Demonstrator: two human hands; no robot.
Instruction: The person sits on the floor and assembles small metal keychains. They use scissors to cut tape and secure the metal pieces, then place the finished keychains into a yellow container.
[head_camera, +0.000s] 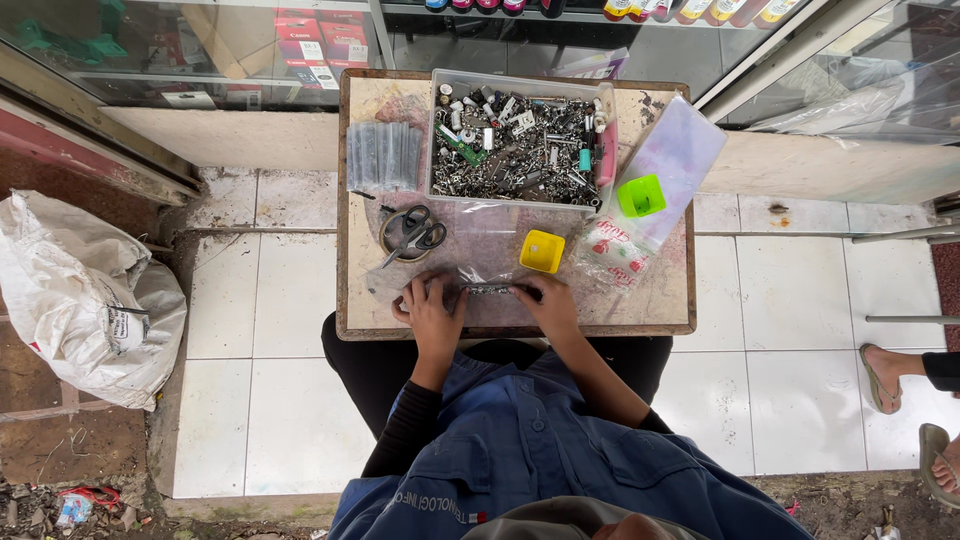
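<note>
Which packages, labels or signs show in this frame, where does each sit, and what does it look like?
Red and white boxes: behind the shop glass, upper left, stacked.
Clear bag with red print: table's right side, crumpled.
Small clear bag: between the left hand and right hand, holding dark small parts.
White sack: on the ground at left, with a square label.

Worn wood, clear plastic, bright metal.
I see a scuffed matt wooden table, a clear plastic tray of shiny metal bits, a glossy yellow plastic cup and crinkly clear bags.
</note>
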